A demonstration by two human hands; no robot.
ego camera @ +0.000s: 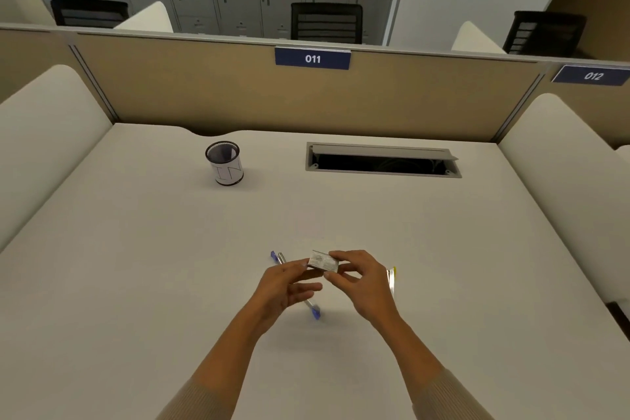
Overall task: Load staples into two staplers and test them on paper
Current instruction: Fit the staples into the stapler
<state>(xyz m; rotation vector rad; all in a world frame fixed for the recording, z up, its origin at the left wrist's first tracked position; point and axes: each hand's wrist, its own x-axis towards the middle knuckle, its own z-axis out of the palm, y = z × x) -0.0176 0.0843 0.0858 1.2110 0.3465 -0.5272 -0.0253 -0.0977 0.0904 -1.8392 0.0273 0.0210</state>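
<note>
A small white staple box is held above the desk between both hands. My left hand pinches its left end with thumb and fingertips. My right hand pinches its right end. Under my left hand lies a blue stapler, opened out flat, its far end poking out beyond my fingers. A yellow stapler lies on the desk just right of my right hand, partly hidden by it. No paper is visible.
A black mesh pen cup with a white label stands at the back left of the white desk. An open cable tray slot sits at the back right. Beige partitions wall the desk at back and sides.
</note>
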